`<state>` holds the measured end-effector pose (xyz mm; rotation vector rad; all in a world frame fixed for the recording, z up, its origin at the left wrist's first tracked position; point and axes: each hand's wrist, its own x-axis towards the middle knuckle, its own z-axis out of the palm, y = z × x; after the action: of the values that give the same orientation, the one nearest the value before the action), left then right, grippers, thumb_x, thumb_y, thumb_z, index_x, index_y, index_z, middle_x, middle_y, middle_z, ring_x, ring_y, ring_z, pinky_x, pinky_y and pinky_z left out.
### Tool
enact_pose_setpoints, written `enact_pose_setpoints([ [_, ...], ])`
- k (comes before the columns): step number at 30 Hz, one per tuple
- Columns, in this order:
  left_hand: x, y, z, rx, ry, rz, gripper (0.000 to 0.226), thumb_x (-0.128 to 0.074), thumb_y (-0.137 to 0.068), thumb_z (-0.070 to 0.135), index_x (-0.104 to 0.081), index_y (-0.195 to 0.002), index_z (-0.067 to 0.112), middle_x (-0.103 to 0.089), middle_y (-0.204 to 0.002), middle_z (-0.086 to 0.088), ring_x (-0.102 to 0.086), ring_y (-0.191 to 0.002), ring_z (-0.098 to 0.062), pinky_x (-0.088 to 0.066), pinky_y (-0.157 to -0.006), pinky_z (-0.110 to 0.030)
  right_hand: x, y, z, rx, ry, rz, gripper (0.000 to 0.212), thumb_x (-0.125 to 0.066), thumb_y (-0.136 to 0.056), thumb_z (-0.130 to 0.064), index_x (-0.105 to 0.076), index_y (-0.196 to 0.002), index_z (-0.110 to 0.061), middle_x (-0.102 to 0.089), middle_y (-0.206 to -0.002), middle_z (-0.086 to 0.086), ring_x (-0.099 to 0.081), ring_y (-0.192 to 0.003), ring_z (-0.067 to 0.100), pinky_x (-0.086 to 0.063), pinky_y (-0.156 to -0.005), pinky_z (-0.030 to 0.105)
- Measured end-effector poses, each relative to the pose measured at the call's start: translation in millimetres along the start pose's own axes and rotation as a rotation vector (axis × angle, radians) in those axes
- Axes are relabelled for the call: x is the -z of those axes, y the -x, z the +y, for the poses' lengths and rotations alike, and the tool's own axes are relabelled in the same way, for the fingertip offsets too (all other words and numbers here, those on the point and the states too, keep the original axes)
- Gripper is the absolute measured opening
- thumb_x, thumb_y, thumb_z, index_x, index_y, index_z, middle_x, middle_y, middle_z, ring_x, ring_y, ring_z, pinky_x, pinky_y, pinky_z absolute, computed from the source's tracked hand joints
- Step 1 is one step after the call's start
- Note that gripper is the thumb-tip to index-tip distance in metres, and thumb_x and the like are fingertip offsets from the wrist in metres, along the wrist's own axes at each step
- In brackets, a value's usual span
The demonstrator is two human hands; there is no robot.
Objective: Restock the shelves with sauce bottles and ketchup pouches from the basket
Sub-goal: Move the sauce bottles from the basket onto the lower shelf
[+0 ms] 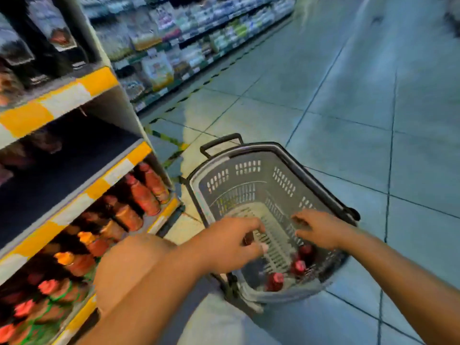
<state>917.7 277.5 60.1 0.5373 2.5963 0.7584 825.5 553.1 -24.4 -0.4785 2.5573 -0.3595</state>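
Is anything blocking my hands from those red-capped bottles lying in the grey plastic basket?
Nothing visible does. The red-capped bottles lie uncovered at the near end of the grey plastic basket. The left hand and right hand hover just above them, inside the open rim.

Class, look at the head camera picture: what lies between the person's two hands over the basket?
Only the basket's bare slotted floor shows between the left hand and right hand; the red-capped bottles lie nearer the camera.
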Motion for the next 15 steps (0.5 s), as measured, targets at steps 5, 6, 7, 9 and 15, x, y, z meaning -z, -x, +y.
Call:
enact_pose_setpoints([
  [5,-57.1,-59.0,-0.8,-0.005,-0.123,-0.251,0.031,-0.063,-0.097,0.046,-0.061,-0.120,0.024,-0.069,-0.105,-0.001,-0.062,-0.097,-0.024,-0.052,-0.084,-0.035,-22.0,-18.2,26.6,-0.025,0.033,-0.164,0.014,-0.065,-0.093,-0.029,-0.057,-0.103,-0.036,-0.056,-0.094,-0.013,-0.057,-0.086,0.011,-0.046,-0.073,0.027],
  [6,-66.4,-69.1,-3.1,-0.003,-0.140,-0.297,0.029,-0.063,-0.097,0.044,-0.061,-0.117,0.023,-0.069,-0.107,-0.003,-0.062,-0.100,-0.026,-0.050,-0.084,-0.035,-28.6,-24.1,31.4,-0.039,0.019,-0.209,0.019,-0.066,-0.092,-0.029,-0.055,-0.104,-0.038,-0.060,-0.097,-0.011,-0.060,-0.088,0.012,-0.051,-0.077,0.029],
  [7,-75.0,-78.8,-6.7,0.003,-0.153,-0.329,0.027,-0.063,-0.097,0.042,-0.061,-0.115,0.022,-0.068,-0.109,-0.005,-0.062,-0.103,-0.027,-0.050,-0.084,-0.034,-36.1,-31.1,34.8,-0.060,0.019,-0.250,0.021,-0.067,-0.090,-0.030,-0.055,-0.105,-0.039,-0.065,-0.100,-0.009,-0.063,-0.090,0.014,-0.055,-0.080,0.032],
  [9,-91.2,-96.0,-15.4,0.029,-0.157,-0.367,0.021,-0.062,-0.098,0.037,-0.061,-0.113,0.023,-0.069,-0.113,-0.006,-0.063,-0.106,-0.029,-0.046,-0.084,-0.032,-51.1,-44.9,39.1,-0.063,0.069,-0.320,0.018,-0.069,-0.088,-0.030,-0.059,-0.102,-0.035,-0.065,-0.095,-0.007,-0.065,-0.088,0.020,-0.057,-0.079,0.035],
  [15,-136.2,-119.6,-25.7,0.146,-0.107,-0.506,0.031,-0.049,-0.095,0.028,-0.063,-0.120,0.017,-0.068,-0.123,-0.014,-0.062,-0.115,-0.033,-0.049,-0.094,-0.034,-80.2,-69.8,37.8,-0.020,0.274,-0.565,0.030,-0.073,-0.088,-0.026,-0.067,-0.115,-0.016,-0.067,-0.105,0.009,-0.064,-0.089,0.027,-0.054,-0.079,0.037],
])
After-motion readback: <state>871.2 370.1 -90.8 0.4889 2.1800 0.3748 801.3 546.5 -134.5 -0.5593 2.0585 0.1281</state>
